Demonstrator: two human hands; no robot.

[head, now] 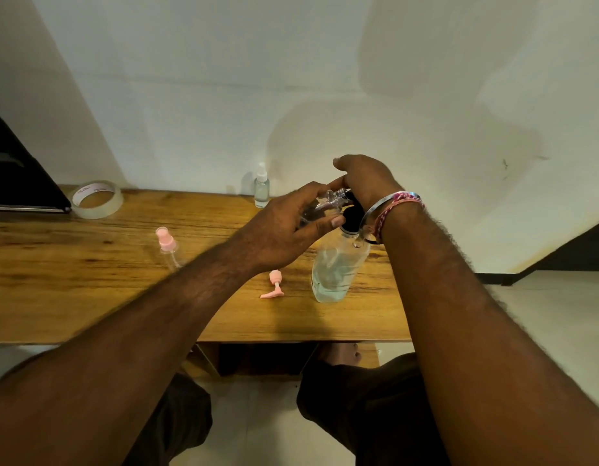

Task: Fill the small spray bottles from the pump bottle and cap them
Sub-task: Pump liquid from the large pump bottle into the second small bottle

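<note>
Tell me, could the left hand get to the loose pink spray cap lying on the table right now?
Probably not without letting go first: the left hand is wrapped around a small clear bottle at the pump bottle. The pink spray cap lies uncovered just below that forearm, with bare table around it.

- My left hand covers most of the small spray bottle I hold, blurred, above the pump bottle.
- My right hand hides the pump bottle's head.
- Left of the pump bottle, my forearm cuts off the pink-capped bottle's base.
</note>
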